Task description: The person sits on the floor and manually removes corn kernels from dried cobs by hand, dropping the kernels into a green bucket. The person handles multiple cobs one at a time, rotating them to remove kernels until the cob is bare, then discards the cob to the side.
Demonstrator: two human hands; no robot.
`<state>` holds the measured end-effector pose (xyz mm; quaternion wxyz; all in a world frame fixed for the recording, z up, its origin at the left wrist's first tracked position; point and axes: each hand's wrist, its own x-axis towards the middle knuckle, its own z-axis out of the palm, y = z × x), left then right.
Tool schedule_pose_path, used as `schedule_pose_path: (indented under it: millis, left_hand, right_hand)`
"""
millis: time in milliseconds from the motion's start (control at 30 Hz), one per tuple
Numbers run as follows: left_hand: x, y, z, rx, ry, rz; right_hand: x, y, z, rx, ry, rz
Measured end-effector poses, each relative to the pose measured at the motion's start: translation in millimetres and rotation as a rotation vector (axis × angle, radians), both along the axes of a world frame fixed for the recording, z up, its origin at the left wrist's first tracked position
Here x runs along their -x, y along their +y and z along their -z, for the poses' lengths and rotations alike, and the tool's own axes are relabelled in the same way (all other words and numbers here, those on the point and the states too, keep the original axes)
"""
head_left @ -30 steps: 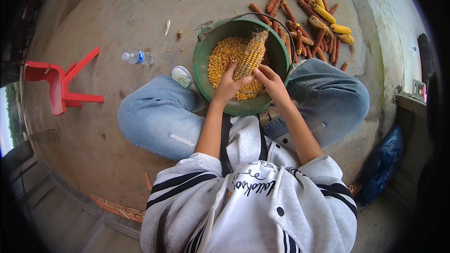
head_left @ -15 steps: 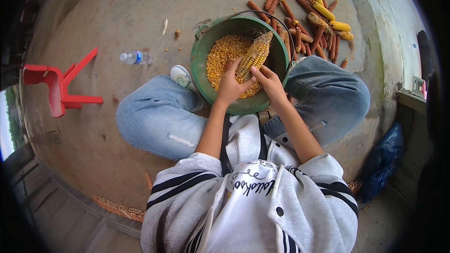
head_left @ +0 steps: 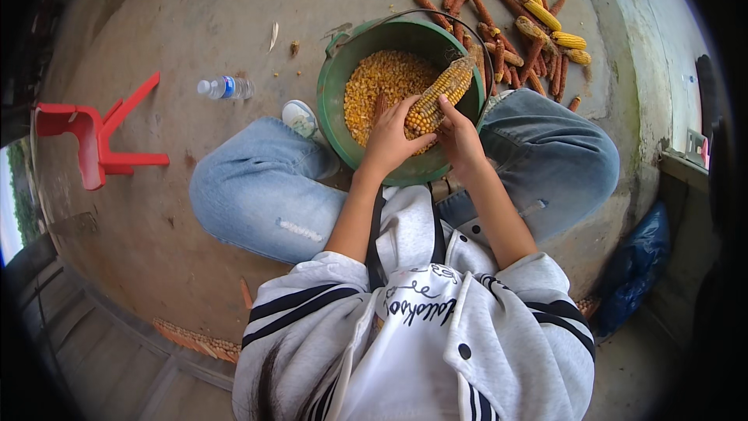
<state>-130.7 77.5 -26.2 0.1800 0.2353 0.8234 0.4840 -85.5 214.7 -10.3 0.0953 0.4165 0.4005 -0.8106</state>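
An ear of corn (head_left: 446, 92) slants over a green bucket (head_left: 333, 109), its dry, silky tip up and to the right. Many yellow kernels still cover it, with paler bare patches along one side. Closed round its lower end is my left hand (head_left: 392, 139), fingers on the left side. My right hand (head_left: 461, 139) grips the same ear from the right, thumb pressed on the kernels. Loose kernels (head_left: 382, 74) lie in the bucket beneath. A reddish cob piece (head_left: 380, 105) shows beside my left fingers; whether they touch it I cannot tell.
Beyond the bucket at the right, stripped red cobs (head_left: 533, 58) lie piled with several yellow ears (head_left: 543, 14). The bucket's wire handle (head_left: 483, 43) rests toward that pile. A water bottle (head_left: 226, 88) and a red plastic chair (head_left: 97, 140) lie left. My bent legs flank the bucket.
Both hands and the ear have shifted slightly right and down. The ear leans further right, and my right thumb has moved higher along it.
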Motion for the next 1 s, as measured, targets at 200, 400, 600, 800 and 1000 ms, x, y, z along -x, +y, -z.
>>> schedule_pose_path:
  millis: [200, 400, 600, 800, 1000]
  left_hand:
    - [1.6, -4.2, 2.5, 0.077, 0.037, 0.036]
    - [4.4, -6.3, -2.4, 0.176, 0.108, 0.019]
    - [4.1, -6.9, -2.7, 0.18, 0.148, 0.007]
    - [3.2, -5.0, 2.2, 0.194, 0.141, 0.056]
    - [-3.2, -2.2, 0.0, 0.225, 0.306, 0.047]
  right_hand:
    - [0.7, 6.5, 5.7, 0.14, -0.05, 0.026]
    - [3.7, 8.5, 5.3, 0.061, -0.096, -0.059]
    - [6.4, 8.3, 1.1, -0.004, -0.104, -0.014]
    - [12.8, 9.1, -4.5, 0.136, 0.029, 0.088]
    - [24.2, -7.7, -6.9, 0.133, 0.194, 0.13]
